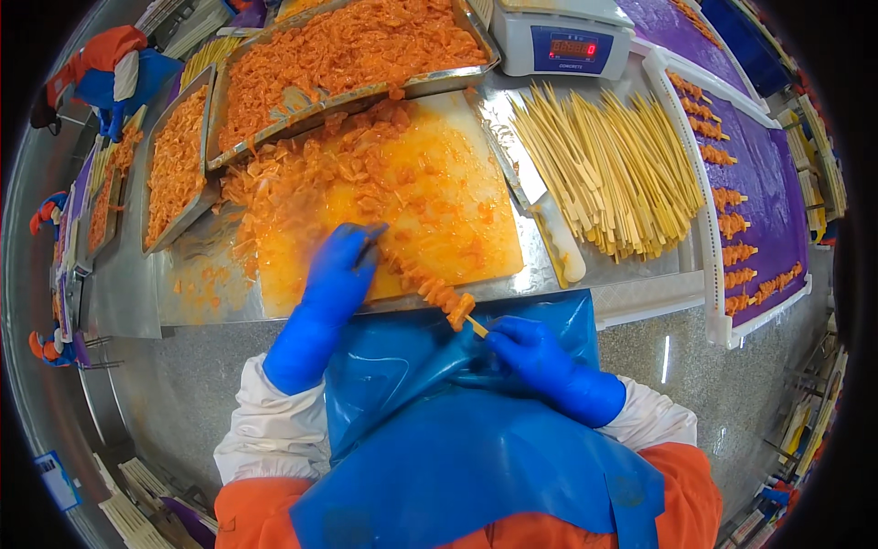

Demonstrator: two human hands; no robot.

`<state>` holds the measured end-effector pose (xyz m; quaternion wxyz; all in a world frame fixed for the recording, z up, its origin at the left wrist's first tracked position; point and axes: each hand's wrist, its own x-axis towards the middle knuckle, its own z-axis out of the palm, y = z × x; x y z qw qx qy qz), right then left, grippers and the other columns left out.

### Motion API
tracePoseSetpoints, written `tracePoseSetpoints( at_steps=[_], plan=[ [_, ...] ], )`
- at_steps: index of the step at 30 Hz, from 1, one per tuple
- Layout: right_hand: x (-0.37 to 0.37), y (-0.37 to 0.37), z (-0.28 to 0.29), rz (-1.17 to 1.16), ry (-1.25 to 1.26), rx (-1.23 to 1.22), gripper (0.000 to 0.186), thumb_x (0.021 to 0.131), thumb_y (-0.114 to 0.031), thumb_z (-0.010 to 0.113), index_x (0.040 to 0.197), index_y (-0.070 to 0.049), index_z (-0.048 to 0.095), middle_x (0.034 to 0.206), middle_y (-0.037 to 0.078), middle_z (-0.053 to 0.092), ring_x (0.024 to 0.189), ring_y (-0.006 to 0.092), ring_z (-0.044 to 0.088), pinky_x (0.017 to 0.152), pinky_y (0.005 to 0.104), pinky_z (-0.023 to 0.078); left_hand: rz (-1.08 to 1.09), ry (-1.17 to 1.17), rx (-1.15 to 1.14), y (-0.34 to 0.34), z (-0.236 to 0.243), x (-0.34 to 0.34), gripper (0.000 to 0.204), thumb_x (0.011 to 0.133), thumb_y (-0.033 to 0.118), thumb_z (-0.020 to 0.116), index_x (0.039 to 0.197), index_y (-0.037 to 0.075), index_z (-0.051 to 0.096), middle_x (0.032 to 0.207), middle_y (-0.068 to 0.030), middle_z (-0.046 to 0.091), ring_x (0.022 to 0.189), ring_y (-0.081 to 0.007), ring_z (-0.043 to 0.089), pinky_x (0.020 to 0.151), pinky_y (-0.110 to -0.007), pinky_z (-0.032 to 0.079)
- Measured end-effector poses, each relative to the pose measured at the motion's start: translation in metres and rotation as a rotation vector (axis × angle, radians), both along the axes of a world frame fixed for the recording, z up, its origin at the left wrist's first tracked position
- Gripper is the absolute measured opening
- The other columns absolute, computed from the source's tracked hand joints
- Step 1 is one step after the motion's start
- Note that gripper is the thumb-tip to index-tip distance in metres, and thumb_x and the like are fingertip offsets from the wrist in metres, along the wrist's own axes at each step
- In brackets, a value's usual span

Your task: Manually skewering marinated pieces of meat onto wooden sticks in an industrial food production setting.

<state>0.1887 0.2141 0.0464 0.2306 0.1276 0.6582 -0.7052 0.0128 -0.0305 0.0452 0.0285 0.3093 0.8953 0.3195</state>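
My right hand (532, 355), in a blue glove, pinches the bare flat end of a bamboo skewer (476, 327) in front of the blue apron. Orange marinated meat pieces (442, 297) are threaded close together along it, and it slants up and left over the near edge of a yellow-stained cutting board (476, 215). My left hand (346, 263), also gloved in blue, is over the board beside the skewer's far end. Its fingers are bent together, slightly blurred, and whatever lies between them is hidden. Loose meat slices (293, 188) are heaped on the board's left and far sides.
Metal trays of marinated meat (357, 46) (176, 151) stand beyond the board and to its left. Right of it lie a white-handled knife (569, 256) and bamboo skewers (613, 174). A digital scale (562, 41) stands behind; a purple-lined tray (777, 210) holds finished skewers. A co-worker (114, 69) is far left.
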Motion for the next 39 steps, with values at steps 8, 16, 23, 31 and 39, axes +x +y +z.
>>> tracePoseSetpoints(
  at_steps=[8,16,23,31,39],
  plan=[
    [-0.016,0.017,0.005,-0.081,-0.012,0.010,0.021,0.093,-0.016,0.055,0.100,0.001,0.062,0.068,0.005,0.061,0.059,0.0101,0.057,0.054,0.0232,0.045,0.186,0.016,0.265,-0.012,0.015,0.012,0.034,0.083,-0.002,0.057,0.116,0.005,0.062,0.105,-0.0140,0.061,0.096,-0.0244,0.059,0.083,-0.032,0.047],
    [-0.017,0.018,0.007,-0.182,0.068,-0.023,0.023,0.093,-0.019,0.055,0.101,0.001,0.063,0.066,0.005,0.060,0.057,0.0102,0.056,0.053,0.0233,0.044,0.117,0.112,0.278,0.031,0.023,0.004,0.032,0.082,0.000,0.061,0.114,0.005,0.064,0.098,-0.0130,0.057,0.091,-0.0258,0.058,0.078,-0.032,0.048],
    [-0.048,0.027,-0.004,-0.346,-0.043,-0.060,0.021,0.091,-0.020,0.058,0.092,0.001,0.060,0.070,0.008,0.062,0.056,0.0136,0.057,0.052,0.0253,0.047,-0.125,0.085,0.201,0.078,0.009,0.024,0.032,0.082,0.003,0.061,0.113,0.007,0.064,0.096,-0.0164,0.057,0.087,-0.0292,0.058,0.076,-0.036,0.049],
    [-0.049,0.029,-0.006,-0.413,-0.068,-0.093,0.019,0.090,-0.017,0.060,0.094,0.001,0.057,0.070,0.009,0.061,0.056,0.0154,0.058,0.050,0.0266,0.048,-0.197,0.083,0.014,0.119,-0.007,0.023,0.029,0.082,0.013,0.063,0.111,0.007,0.064,0.093,-0.0151,0.058,0.084,-0.0325,0.057,0.071,-0.040,0.048],
    [-0.059,0.104,0.030,-0.608,0.295,0.519,0.026,0.088,-0.015,0.062,0.112,-0.005,0.061,0.066,0.002,0.059,0.054,0.0084,0.055,0.051,0.0227,0.045,-0.079,0.081,0.241,0.076,0.010,0.023,0.033,0.082,0.007,0.062,0.115,0.007,0.063,0.099,-0.0170,0.059,0.092,-0.0325,0.058,0.079,-0.036,0.049]
  ],
)
